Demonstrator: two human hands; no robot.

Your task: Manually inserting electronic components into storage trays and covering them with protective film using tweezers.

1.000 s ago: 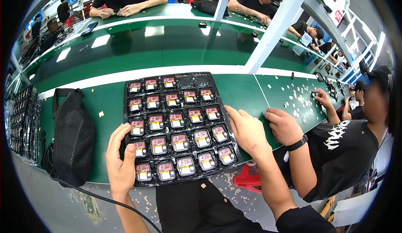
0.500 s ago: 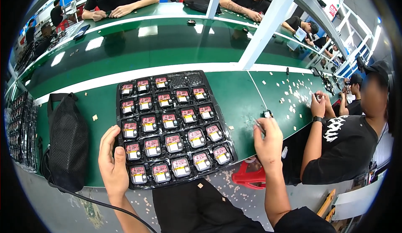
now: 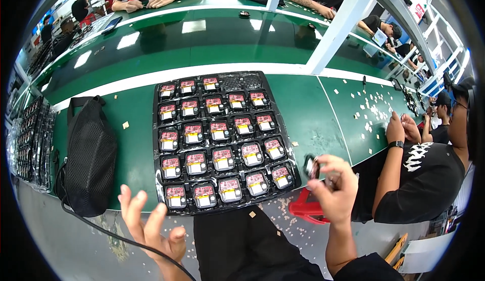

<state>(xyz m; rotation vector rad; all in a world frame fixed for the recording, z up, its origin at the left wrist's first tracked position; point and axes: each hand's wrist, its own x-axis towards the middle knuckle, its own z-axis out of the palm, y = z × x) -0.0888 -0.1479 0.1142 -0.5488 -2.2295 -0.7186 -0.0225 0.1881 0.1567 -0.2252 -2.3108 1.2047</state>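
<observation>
A black plastic tray [image 3: 162, 180] lies on the green bench, its pockets holding rows of small square device housings [image 3: 220, 130] with red circuit boards and white and yellow parts. Two pockets [image 3: 241, 82] at its far right corner show bare black plastic. Just beyond the tray's near right corner, my right hand [image 3: 337, 190] pinches a small dark-rimmed device housing [image 3: 311, 167] between thumb and fingers; its inside is blurred. My left hand [image 3: 154, 230] is open, fingers spread, off the tray's near left corner and touching nothing visible. A black cable [image 3: 129, 247] passes across that hand's wrist.
At left, a black mesh bag [image 3: 92, 154] lies beside stacked trays [image 3: 34, 144]. Small pale square pieces [image 3: 371, 110] are scattered at right, where a co-worker [image 3: 419, 180] sits. A white post [image 3: 343, 26] rises at the bench's far edge. A red stool [image 3: 306, 207] stands below.
My left hand has left the tray's left edge and come nearer, fingers spreading. My right hand has lifted the small housing off the bench and drawn it nearer. The whole view has shifted slightly.
</observation>
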